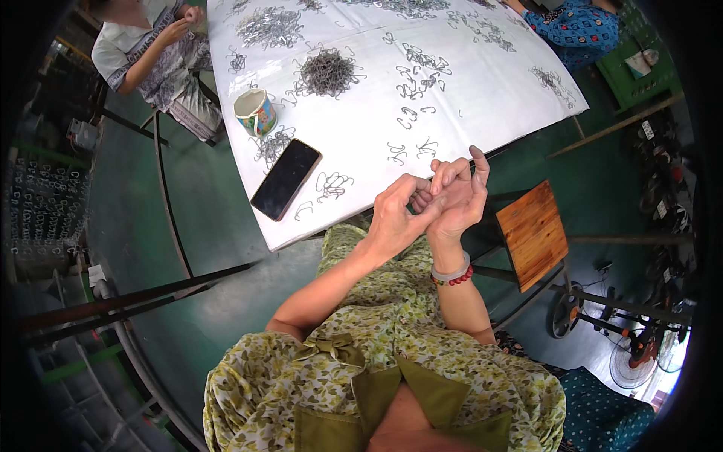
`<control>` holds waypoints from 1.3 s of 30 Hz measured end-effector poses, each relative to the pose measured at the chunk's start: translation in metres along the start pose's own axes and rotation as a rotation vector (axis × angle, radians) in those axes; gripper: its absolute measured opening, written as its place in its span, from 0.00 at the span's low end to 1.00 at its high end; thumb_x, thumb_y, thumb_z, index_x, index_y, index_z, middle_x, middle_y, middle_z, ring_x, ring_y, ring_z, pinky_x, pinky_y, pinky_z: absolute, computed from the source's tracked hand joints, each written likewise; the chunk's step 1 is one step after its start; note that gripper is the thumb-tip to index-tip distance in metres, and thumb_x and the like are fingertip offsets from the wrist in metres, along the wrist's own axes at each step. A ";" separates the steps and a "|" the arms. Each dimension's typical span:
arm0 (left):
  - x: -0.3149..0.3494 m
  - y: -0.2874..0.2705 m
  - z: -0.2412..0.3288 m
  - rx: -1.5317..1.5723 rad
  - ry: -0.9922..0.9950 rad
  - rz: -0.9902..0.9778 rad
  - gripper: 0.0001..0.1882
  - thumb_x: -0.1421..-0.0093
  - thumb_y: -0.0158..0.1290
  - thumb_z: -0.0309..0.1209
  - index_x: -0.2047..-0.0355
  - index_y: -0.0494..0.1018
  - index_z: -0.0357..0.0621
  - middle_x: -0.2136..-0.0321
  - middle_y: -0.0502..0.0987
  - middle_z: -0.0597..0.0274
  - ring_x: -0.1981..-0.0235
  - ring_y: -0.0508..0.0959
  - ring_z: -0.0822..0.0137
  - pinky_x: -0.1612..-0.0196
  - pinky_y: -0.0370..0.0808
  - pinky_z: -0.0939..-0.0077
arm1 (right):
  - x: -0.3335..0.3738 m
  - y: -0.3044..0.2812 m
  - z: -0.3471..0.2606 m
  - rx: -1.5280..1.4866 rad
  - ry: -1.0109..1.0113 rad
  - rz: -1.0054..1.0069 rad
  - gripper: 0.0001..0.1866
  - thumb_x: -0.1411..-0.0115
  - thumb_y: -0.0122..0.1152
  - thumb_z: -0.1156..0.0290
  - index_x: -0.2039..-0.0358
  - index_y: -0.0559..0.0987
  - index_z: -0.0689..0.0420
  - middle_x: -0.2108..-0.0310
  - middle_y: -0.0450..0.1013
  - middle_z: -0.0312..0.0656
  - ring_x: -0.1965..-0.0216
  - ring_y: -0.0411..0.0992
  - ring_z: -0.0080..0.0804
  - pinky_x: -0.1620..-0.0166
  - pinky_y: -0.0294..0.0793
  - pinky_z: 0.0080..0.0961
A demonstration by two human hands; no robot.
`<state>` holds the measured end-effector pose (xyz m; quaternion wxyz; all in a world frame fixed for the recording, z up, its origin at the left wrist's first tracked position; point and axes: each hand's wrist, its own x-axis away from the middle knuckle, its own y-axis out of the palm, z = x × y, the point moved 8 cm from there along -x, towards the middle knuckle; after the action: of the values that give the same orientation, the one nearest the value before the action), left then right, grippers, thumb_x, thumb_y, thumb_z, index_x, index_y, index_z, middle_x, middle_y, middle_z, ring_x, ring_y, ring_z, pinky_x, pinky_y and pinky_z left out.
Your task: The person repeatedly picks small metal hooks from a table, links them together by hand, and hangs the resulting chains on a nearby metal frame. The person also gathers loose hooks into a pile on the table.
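My left hand (401, 209) and my right hand (457, 202) meet above the near edge of the white table (361, 143). The left one is closed, fingertips pinched against the right palm; whatever may be between them is too small to make out. My right palm faces up, its fingers loosely bent and one dark-smudged digit sticking out. On that wrist are a pale bangle and a red bead bracelet (453, 279). Just beyond lie a few bent wire hooks (427, 146). A black phone (286, 179) rests to the left, beside a small group of hooks (332, 185).
A colourful small bucket (256, 113) stands near the left edge by a dense hook pile (327, 73). More hooks (271, 28) spread toward the far side. One person (154, 60) sits at left, another (576, 34) at far right. A wooden stool (532, 235) is to my right.
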<state>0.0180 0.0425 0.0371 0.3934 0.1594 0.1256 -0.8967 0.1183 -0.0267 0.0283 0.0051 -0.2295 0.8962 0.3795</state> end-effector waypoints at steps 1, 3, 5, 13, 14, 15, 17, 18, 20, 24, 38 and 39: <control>-0.001 0.000 0.002 -0.003 0.005 -0.004 0.11 0.48 0.65 0.25 0.72 0.73 0.33 0.77 0.75 0.58 0.78 0.75 0.72 0.75 0.74 0.77 | 0.000 -0.001 0.001 0.002 -0.006 0.005 0.22 0.35 0.38 0.60 0.46 0.62 0.61 0.79 0.61 0.36 0.80 0.61 0.24 0.53 0.67 0.35; 0.000 0.000 0.003 -0.006 0.012 -0.008 0.11 0.48 0.65 0.26 0.72 0.73 0.33 0.76 0.75 0.58 0.78 0.75 0.72 0.75 0.74 0.77 | 0.000 -0.002 0.001 -0.001 -0.018 0.001 0.22 0.35 0.38 0.60 0.46 0.61 0.61 0.79 0.62 0.36 0.80 0.61 0.24 0.53 0.67 0.35; 0.000 0.000 0.004 -0.003 0.015 -0.009 0.10 0.47 0.64 0.26 0.71 0.73 0.33 0.76 0.75 0.58 0.78 0.75 0.72 0.75 0.73 0.77 | 0.001 -0.002 -0.001 -0.008 -0.032 -0.015 0.22 0.34 0.37 0.60 0.46 0.61 0.61 0.79 0.61 0.36 0.80 0.61 0.25 0.54 0.67 0.35; 0.006 0.005 0.008 0.028 0.035 -0.055 0.08 0.44 0.60 0.25 0.67 0.74 0.33 0.75 0.74 0.57 0.77 0.75 0.71 0.74 0.73 0.78 | 0.016 0.013 -0.034 0.290 -0.447 -0.284 0.23 0.32 0.38 0.58 0.44 0.60 0.62 0.74 0.65 0.40 0.76 0.62 0.28 0.62 0.65 0.37; 0.007 0.005 0.011 0.022 0.054 -0.064 0.08 0.43 0.60 0.24 0.67 0.74 0.33 0.74 0.74 0.56 0.76 0.75 0.70 0.73 0.73 0.78 | 0.021 0.015 -0.039 0.328 -0.515 -0.345 0.23 0.31 0.39 0.57 0.44 0.60 0.61 0.74 0.66 0.40 0.76 0.62 0.28 0.63 0.65 0.37; 0.007 0.005 0.015 0.016 0.076 -0.079 0.08 0.44 0.60 0.23 0.66 0.74 0.33 0.74 0.75 0.56 0.75 0.76 0.70 0.72 0.74 0.77 | 0.026 0.017 -0.043 0.339 -0.530 -0.414 0.24 0.32 0.42 0.55 0.42 0.61 0.58 0.68 0.67 0.42 0.72 0.65 0.31 0.61 0.63 0.35; 0.009 0.005 0.023 0.007 0.116 -0.112 0.08 0.46 0.60 0.20 0.66 0.75 0.33 0.72 0.76 0.55 0.73 0.77 0.69 0.70 0.75 0.75 | 0.041 0.023 -0.058 0.535 -0.699 -0.547 0.25 0.31 0.43 0.54 0.41 0.61 0.56 0.65 0.69 0.44 0.69 0.67 0.33 0.61 0.63 0.37; 0.010 0.005 0.028 0.023 0.167 -0.132 0.08 0.46 0.60 0.20 0.65 0.75 0.33 0.72 0.76 0.55 0.73 0.77 0.68 0.70 0.75 0.75 | 0.050 0.024 -0.065 0.636 -0.781 -0.613 0.25 0.31 0.44 0.54 0.41 0.60 0.55 0.63 0.70 0.45 0.67 0.68 0.34 0.61 0.63 0.37; 0.013 0.003 0.035 0.057 0.265 -0.178 0.10 0.47 0.60 0.20 0.63 0.75 0.33 0.72 0.76 0.55 0.73 0.77 0.68 0.70 0.75 0.75 | 0.065 0.020 -0.071 0.761 -0.801 -0.753 0.25 0.33 0.49 0.53 0.41 0.62 0.50 0.53 0.70 0.48 0.59 0.72 0.43 0.60 0.65 0.41; 0.014 0.007 0.017 0.216 0.028 -0.421 0.14 0.43 0.57 0.18 0.55 0.75 0.33 0.63 0.79 0.54 0.62 0.80 0.68 0.60 0.79 0.76 | 0.086 0.003 -0.070 0.988 -0.787 -0.984 0.23 0.40 0.58 0.59 0.45 0.67 0.45 0.42 0.65 0.47 0.42 0.68 0.48 0.51 0.67 0.47; 0.029 0.032 -0.098 0.946 -0.719 -0.396 0.14 0.37 0.55 0.25 0.53 0.75 0.32 0.60 0.80 0.53 0.60 0.80 0.65 0.55 0.80 0.72 | 0.067 -0.014 -0.017 1.460 -0.553 -1.296 0.13 0.52 0.63 0.70 0.63 0.82 0.50 0.40 0.66 0.40 0.32 0.54 0.45 0.33 0.49 0.64; 0.030 0.031 -0.105 0.938 -0.727 -0.369 0.14 0.37 0.55 0.25 0.53 0.75 0.32 0.61 0.80 0.53 0.60 0.80 0.65 0.56 0.80 0.72 | 0.064 -0.013 -0.013 1.490 -0.531 -1.308 0.12 0.52 0.65 0.70 0.64 0.82 0.51 0.43 0.68 0.41 0.32 0.54 0.45 0.33 0.48 0.65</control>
<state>0.0419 0.0390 -0.0737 0.1374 -0.0246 -0.3983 -0.9066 0.0683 -0.0692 0.0168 0.5503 -0.5203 0.5739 -0.3117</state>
